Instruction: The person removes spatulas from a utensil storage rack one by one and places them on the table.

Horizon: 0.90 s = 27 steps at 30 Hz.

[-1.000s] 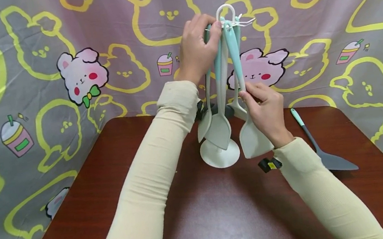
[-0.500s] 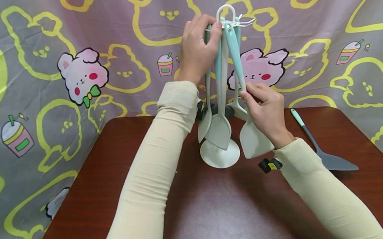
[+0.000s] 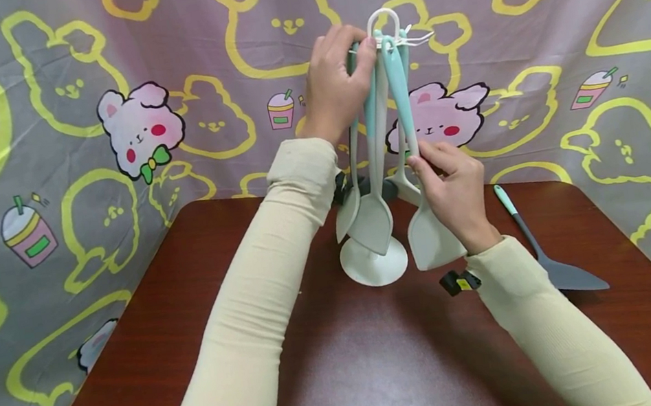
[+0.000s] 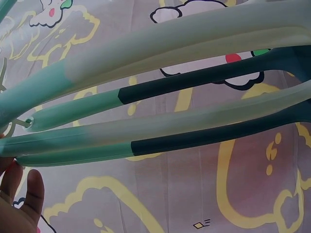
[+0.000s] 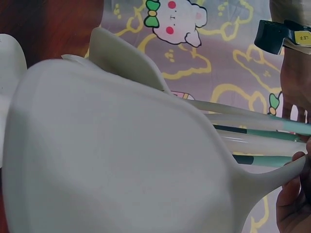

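Observation:
A white utensil rack [image 3: 375,271] stands on the table, with several mint-handled utensils hanging from its top. My left hand [image 3: 340,83] holds the top of the rack, its thumb against the upper end of a handle; its far fingers are hidden. At the front right hangs a pale spatula [image 3: 433,240], whose shaft my right hand [image 3: 455,188] pinches just above the blade. That spatula's broad blade [image 5: 116,145] fills much of the right wrist view. Left of it hangs a pale pointed utensil [image 3: 372,224]. Hanging handles, some with dark shafts [image 4: 194,80], cross the left wrist view.
A dark grey turner [image 3: 569,274] with a mint handle lies on the right side of the brown table [image 3: 350,380]. Behind the table hangs a patterned curtain [image 3: 202,40]. Dark utensil heads show partly behind the pale ones at the rack.

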### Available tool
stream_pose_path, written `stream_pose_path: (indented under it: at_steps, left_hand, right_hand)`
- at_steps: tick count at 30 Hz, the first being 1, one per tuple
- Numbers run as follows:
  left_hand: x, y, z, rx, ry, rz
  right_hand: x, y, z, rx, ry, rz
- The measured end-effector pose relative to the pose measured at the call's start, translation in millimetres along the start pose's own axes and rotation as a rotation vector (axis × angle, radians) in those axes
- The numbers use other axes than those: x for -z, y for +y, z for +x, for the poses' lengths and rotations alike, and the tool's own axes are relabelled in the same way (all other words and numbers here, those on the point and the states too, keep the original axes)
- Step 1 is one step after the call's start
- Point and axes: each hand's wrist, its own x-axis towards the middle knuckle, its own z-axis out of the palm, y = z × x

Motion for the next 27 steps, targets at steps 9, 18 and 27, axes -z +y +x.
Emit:
stream_pose_path:
  at_steps: [9,18,27]
  left_hand:
    - [0.8,0.0,-1.1,0.004,-0.002,0.002]
    - [1.4,0.9,-1.0,-0.008,-0.003,-0.008]
    - [1.9,1.3,-1.6,-0.003,-0.001,-0.019]
  right_hand:
    - [-0.3,-3.2,-1.5,0.001,0.006,0.008]
    - [0.5,-5.2,-2.7,-0.005,0.003,0.029]
    - [0.9,-7.4,-4.2,0.005,0.011,0.051]
